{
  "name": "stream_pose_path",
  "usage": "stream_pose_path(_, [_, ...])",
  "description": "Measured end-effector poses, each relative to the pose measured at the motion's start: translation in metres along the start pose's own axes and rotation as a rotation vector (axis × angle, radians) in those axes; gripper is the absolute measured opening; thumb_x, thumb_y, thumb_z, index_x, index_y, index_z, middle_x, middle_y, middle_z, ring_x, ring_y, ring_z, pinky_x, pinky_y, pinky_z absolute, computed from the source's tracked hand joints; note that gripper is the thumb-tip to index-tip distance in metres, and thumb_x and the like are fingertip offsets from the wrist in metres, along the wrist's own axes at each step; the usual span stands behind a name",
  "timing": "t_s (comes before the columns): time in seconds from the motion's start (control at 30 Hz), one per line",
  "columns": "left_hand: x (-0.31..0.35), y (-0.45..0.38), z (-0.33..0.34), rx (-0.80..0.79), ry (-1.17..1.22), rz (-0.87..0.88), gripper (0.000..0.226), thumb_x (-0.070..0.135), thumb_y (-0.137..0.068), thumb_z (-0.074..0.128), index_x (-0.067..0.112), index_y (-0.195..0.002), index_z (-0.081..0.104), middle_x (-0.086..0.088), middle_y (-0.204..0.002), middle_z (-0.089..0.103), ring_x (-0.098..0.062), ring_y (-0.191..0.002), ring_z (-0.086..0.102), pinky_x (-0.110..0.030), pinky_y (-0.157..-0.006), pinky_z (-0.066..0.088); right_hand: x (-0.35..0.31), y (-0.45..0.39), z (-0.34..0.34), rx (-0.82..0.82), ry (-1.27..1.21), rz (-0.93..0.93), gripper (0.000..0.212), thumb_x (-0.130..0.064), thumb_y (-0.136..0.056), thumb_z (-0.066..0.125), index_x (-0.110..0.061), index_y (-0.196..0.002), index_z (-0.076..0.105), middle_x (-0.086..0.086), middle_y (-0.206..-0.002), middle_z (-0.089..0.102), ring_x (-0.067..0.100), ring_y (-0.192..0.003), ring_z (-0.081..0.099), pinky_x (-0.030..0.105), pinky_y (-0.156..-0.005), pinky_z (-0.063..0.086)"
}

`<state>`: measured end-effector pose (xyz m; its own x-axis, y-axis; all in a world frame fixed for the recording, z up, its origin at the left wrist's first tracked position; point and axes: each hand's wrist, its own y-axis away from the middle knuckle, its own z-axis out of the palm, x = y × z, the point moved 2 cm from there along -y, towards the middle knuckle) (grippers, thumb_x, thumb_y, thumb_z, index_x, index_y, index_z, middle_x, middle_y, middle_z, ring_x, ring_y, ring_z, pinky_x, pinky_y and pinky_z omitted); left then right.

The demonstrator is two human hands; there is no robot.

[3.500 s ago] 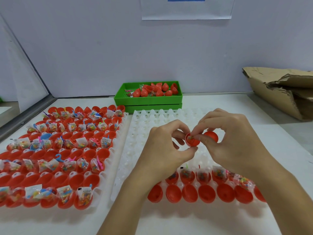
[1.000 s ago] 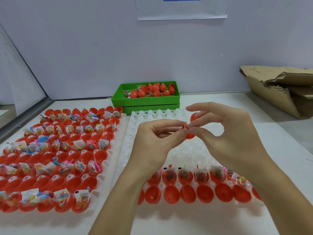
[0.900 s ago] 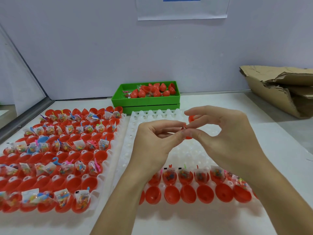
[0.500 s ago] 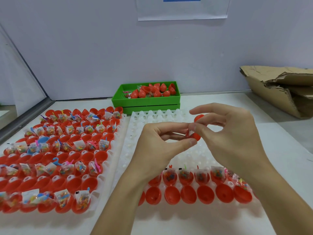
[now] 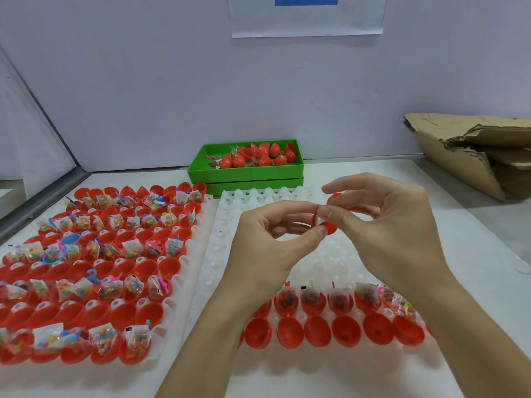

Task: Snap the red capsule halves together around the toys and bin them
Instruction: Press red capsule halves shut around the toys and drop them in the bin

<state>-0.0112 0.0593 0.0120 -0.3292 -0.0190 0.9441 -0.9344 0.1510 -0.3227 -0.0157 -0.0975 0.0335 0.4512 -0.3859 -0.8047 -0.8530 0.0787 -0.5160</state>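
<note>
Left hand (image 5: 267, 242) and right hand (image 5: 393, 234) both pinch one small red plastic capsule half (image 5: 326, 225), held above the white moulded plastic tray (image 5: 218, 254). A second red half (image 5: 334, 198) sits behind the right fingers. Green rectangular plastic bin (image 5: 247, 172) beyond holds closed capsules

No readable text, brand or number anywhere. White sheet (image 5: 307, 17) on back wall: only solid blue rectangle (image 5: 306, 0) at top edge, no lettering visible. Toy packets (image 5: 135, 338) in red capsule halves: small black marks at corners, print too small to read. Cardboard (image 5: 471, 156) at right: unprinted.
</note>
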Motion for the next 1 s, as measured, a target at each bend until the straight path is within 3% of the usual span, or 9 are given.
stream_pose_path(0.13, [-0.002,0.001,0.001,0.026,0.058,-0.027,0.021,0.005,-0.081,0.078,0.017,-0.098,0.078,0.002,-0.087,0.078,-0.013,-0.084,0.075,-0.017,-0.073,0.056,0.000,0.001,0.000,0.022,0.015,-0.010,0.022,-0.017,-0.074,0.086,-0.031,-0.086,0.074,-0.014,-0.074,0.075,0.003,-0.077,0.073,0.026,-0.081,0.058])
stream_pose_path(0.33, [-0.005,0.001,0.000,0.060,0.129,-0.066,0.021,0.005,-0.079,0.078,0.005,-0.101,0.078,-0.003,-0.086,0.078,-0.013,-0.086,0.076,-0.014,-0.075,0.055,-0.002,0.004,0.002,0.057,0.105,-0.059,0.021,-0.021,-0.076,0.085,-0.033,-0.088,0.074,-0.017,-0.079,0.074,-0.003,-0.076,0.071,0.033,-0.082,0.060])
stream_pose_path(0.53, [-0.007,-0.001,-0.002,0.106,0.134,-0.116,0.018,0.007,-0.078,0.080,0.014,-0.095,0.080,0.000,-0.084,0.078,-0.010,-0.084,0.075,-0.011,-0.073,0.053,0.000,0.001,-0.005,0.155,0.070,-0.139,0.012,-0.024,-0.091,0.071,-0.031,-0.100,0.073,-0.016,-0.093,0.074,0.006,-0.089,0.071,0.028,-0.080,0.058])
stream_pose_path(0.63, [-0.008,-0.001,-0.003,0.102,0.155,-0.141,0.017,0.008,-0.077,0.081,0.018,-0.091,0.081,0.001,-0.088,0.079,-0.010,-0.087,0.075,-0.014,-0.077,0.055,0.014,-0.005,-0.010,0.172,0.020,0.036,0.017,-0.024,-0.101,0.056,-0.029,-0.105,0.071,-0.011,-0.100,0.073,0.010,-0.096,0.069,0.030,-0.082,0.057])
stream_pose_path(0.77, [-0.007,-0.002,-0.004,0.083,0.171,-0.169,0.017,0.008,-0.077,0.080,0.019,-0.090,0.081,0.000,-0.092,0.078,-0.013,-0.092,0.074,-0.022,-0.085,0.057,0.027,-0.006,-0.003,-0.143,-0.246,0.423,0.036,-0.025,-0.107,0.038,-0.016,-0.108,0.073,0.001,-0.101,0.077,0.021,-0.096,0.073,0.038,-0.085,0.055])
stream_pose_path(0.87, [-0.007,-0.002,-0.005,0.108,0.129,-0.163,0.018,0.007,-0.077,0.080,0.014,-0.093,0.081,0.001,-0.088,0.079,-0.010,-0.086,0.075,-0.014,-0.075,0.054,0.026,-0.006,-0.001,-0.182,-0.377,0.391,0.030,-0.020,-0.104,0.045,-0.017,-0.102,0.075,0.003,-0.098,0.078,0.020,-0.093,0.075,0.040,-0.086,0.055])
stream_pose_path(1.0, [-0.007,-0.001,-0.005,0.128,0.069,-0.149,0.017,0.008,-0.077,0.081,0.011,-0.094,0.080,0.001,-0.082,0.078,-0.009,-0.081,0.075,-0.010,-0.069,0.053,0.026,-0.006,-0.003,-0.132,-0.287,0.232,0.012,-0.021,-0.088,0.067,-0.022,-0.096,0.077,-0.003,-0.092,0.079,0.014,-0.089,0.075,0.031,-0.080,0.061])
